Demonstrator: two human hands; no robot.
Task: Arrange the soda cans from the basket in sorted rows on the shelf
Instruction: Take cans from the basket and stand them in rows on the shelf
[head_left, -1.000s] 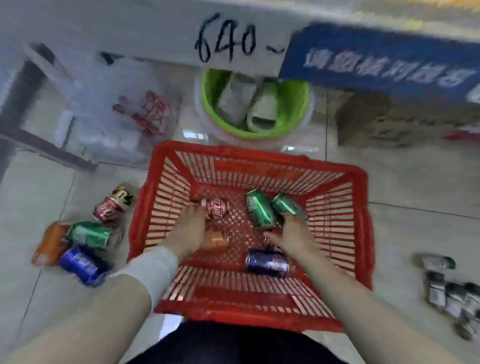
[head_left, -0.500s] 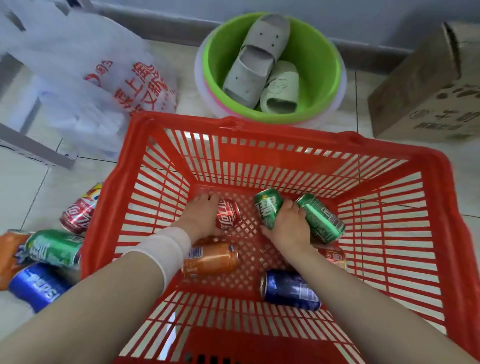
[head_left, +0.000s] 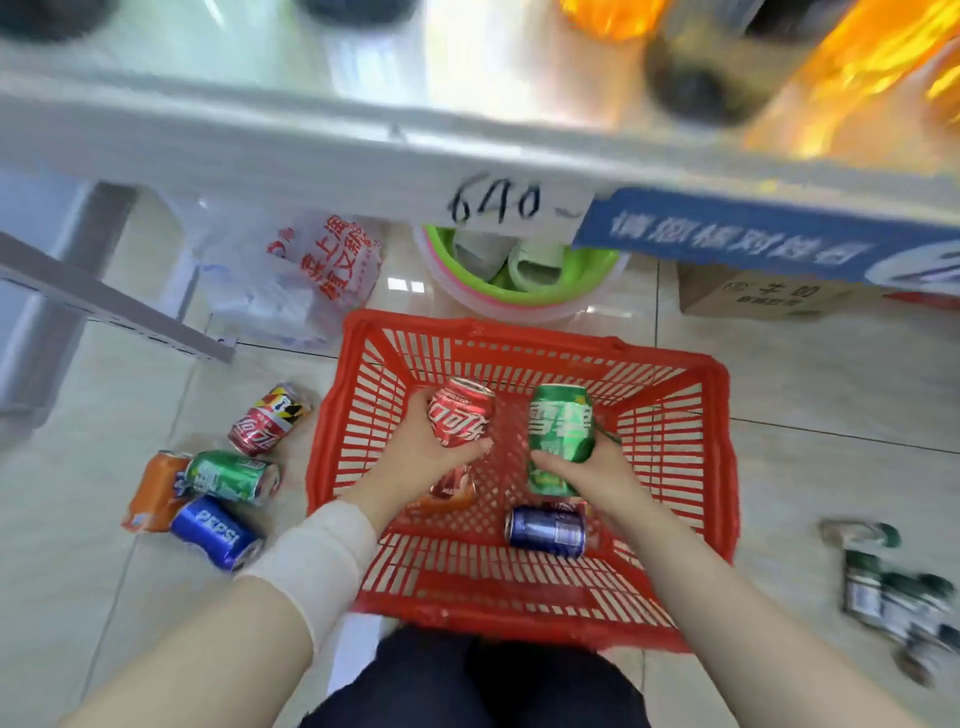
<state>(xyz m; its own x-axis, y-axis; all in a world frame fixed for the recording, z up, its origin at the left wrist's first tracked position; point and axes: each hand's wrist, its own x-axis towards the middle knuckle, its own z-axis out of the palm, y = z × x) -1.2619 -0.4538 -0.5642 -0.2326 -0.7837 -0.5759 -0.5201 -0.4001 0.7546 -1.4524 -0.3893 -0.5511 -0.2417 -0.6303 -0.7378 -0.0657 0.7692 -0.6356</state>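
A red plastic basket (head_left: 719, 467) sits on the tiled floor in front of me. My left hand (head_left: 415, 457) grips a red cola can (head_left: 462, 415) raised above the basket floor. My right hand (head_left: 597, 478) grips a green can (head_left: 561, 431) held upright. A blue can (head_left: 545, 530) lies on the basket bottom; another red can (head_left: 452, 486) and an orange one (head_left: 447, 504) lie partly hidden under my left hand. The white shelf (head_left: 311, 150) runs across the top, blurred.
On the floor left of the basket lie a red can (head_left: 265, 421), a green can (head_left: 228, 475), an orange can (head_left: 153, 493) and a blue Pepsi can (head_left: 215, 532). A green basin (head_left: 550, 291), white bag (head_left: 291, 275), cardboard box (head_left: 753, 296) and small bottles (head_left: 893, 587) surround it.
Both hands have closed on cans and lifted them off the basket bottom: red in the left, green in the right. My view has tilted up, bringing the shelf edge back in.
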